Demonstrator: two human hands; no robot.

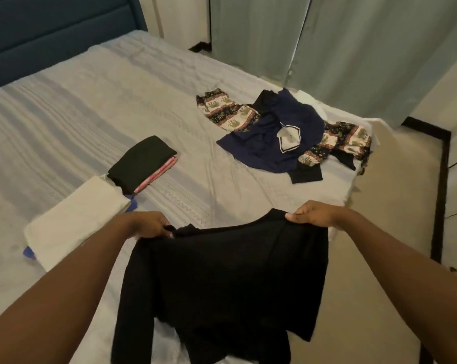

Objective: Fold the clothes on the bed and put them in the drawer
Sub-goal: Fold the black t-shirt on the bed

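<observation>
Bed (90,114), left side: a folded white cloth (75,227), with a folded black garment (143,164) touching its far end. Left hand (151,225) grips one upper corner of the black top (222,279); right hand (311,215) pinches the other. The top is held over the bed's near edge, upper edge running left to right, length hanging toward the person. Far right: an unfolded navy shirt (272,137) on patterned trousers (227,111).

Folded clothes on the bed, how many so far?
4: a black piece stacked on a pink one, and beside them a white piece lying on a blue one. More may be hidden underneath.
</observation>
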